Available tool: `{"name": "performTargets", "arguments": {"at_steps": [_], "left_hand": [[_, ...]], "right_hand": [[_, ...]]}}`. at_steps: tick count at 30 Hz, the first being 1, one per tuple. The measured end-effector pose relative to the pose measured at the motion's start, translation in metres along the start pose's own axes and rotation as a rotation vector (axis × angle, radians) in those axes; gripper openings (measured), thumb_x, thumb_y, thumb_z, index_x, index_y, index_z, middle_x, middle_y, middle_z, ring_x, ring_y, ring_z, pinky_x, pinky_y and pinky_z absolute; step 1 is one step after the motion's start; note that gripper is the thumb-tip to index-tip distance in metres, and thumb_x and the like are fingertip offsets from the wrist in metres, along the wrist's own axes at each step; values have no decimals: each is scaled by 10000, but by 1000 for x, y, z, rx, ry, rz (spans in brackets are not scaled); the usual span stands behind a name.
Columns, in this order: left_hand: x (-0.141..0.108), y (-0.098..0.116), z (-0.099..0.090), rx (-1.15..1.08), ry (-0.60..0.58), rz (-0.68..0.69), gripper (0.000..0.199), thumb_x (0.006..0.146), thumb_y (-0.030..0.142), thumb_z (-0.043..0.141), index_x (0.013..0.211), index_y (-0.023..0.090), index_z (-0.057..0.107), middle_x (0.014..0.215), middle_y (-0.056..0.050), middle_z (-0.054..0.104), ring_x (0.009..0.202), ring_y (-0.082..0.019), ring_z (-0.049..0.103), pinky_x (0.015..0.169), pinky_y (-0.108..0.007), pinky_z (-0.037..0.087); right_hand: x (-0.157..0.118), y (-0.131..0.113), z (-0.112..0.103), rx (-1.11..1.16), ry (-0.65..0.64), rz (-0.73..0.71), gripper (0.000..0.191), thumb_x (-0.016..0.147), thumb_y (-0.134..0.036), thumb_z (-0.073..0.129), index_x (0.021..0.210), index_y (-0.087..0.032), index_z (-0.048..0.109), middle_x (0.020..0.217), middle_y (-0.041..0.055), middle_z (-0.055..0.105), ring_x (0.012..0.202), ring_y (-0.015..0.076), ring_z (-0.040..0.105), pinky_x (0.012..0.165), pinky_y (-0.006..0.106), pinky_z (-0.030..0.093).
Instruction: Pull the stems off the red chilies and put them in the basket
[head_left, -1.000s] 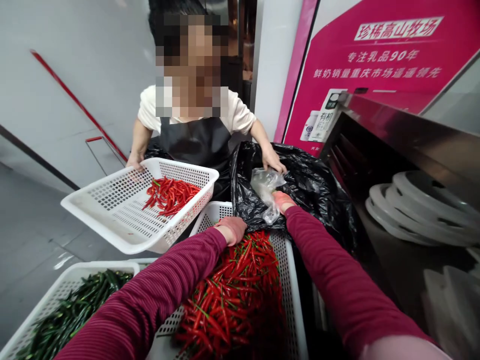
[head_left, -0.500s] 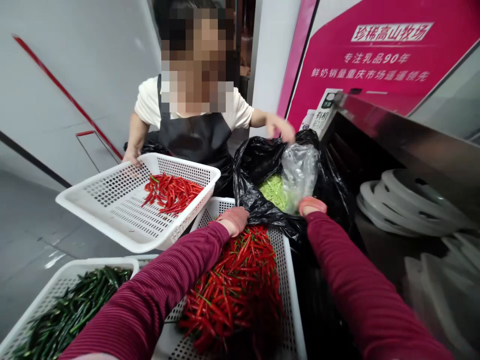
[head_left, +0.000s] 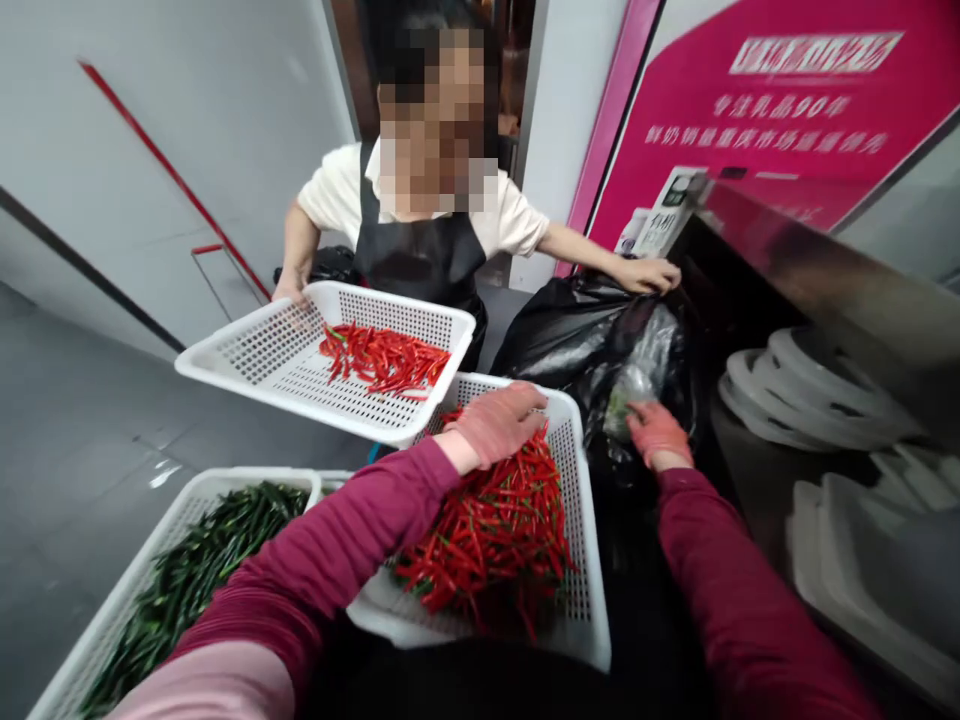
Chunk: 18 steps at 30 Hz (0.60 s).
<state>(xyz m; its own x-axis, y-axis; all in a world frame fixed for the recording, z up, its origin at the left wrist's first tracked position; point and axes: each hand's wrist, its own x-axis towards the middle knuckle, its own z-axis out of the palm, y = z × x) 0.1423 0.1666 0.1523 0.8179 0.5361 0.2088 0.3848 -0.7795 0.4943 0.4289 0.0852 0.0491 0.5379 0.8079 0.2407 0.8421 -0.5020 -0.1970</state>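
My left hand (head_left: pixel 499 422), in a pinkish-orange glove, is over the far end of a white perforated basket (head_left: pixel 592 560) heaped with red chili peppers (head_left: pixel 499 530). Its fingers stretch out to the right, with nothing held between them. At the black plastic bag (head_left: pixel 551 330), my right hand (head_left: pixel 660 435), gloved alike, has its fingers closed on a clear plastic bag (head_left: pixel 649 350). Something light green shows through the clear plastic beside my fingertips. A co-worker's hand (head_left: pixel 649 275) grips the black bag's upper edge, which is now folded over the opening.
Facing me, a co-worker in a dark apron (head_left: pixel 420 255) tilts another white basket (head_left: pixel 247 375) with fewer red chilies. A basket of long green peppers (head_left: pixel 202 570) stands at lower left. Stacked whitish containers (head_left: pixel 810 390) sit on the right below a metal edge.
My left hand has left the black bag's edge and moved over the chilies. The co-worker's hand has taken hold of the bag, whose opening has closed over. My right hand stays by the clear plastic.
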Motion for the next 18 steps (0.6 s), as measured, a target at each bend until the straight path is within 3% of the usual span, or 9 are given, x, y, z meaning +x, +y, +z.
{"name": "performTargets", "arguments": {"at_steps": [2,4,7,9,13,18], "left_hand": [[-52,-15,3,-20,-29,-159,280,878,321,350,997,231,586,1018,21,597,942,-115,535,885,-217,392],[-115,-25,12,39,-22,-300,307,898,322,305,955,227,591,976,6,607,908,-112,542,842,-219,409],[-202,-29,31,192,-155,-345,294,897,307,314,957,237,593,981,-19,598,896,-131,538,799,-246,416],[-239,-25,41,270,-242,-356,289,895,305,320,941,237,596,945,-28,599,879,-142,540,781,-260,415],[-260,-11,43,316,-390,-294,355,900,366,274,900,222,598,885,-43,605,865,-167,551,760,-289,419],[-266,5,40,365,-487,-248,363,866,407,321,852,175,599,882,-83,603,842,-205,563,710,-316,424]], "right_hand": [[-33,-4,-5,78,110,76,348,870,-325,386,1138,-202,572,1173,92,516,1015,226,513,831,342,429],[-74,-17,-11,171,145,53,353,868,-327,370,1138,-224,573,1127,68,550,1012,215,517,849,330,420],[-140,-50,-14,275,-71,-117,323,854,-322,408,1115,-258,587,1070,35,589,957,182,556,830,294,438],[-178,-70,-10,303,-179,-190,325,853,-316,418,1134,-264,573,1088,34,586,950,177,565,813,289,452],[-225,-85,1,280,-284,-275,359,849,-282,422,1191,-247,525,1132,43,575,1009,190,547,865,316,435],[-251,-83,-15,233,-245,-137,363,852,-274,404,1199,-274,508,1150,27,558,942,179,570,808,300,450]]}}
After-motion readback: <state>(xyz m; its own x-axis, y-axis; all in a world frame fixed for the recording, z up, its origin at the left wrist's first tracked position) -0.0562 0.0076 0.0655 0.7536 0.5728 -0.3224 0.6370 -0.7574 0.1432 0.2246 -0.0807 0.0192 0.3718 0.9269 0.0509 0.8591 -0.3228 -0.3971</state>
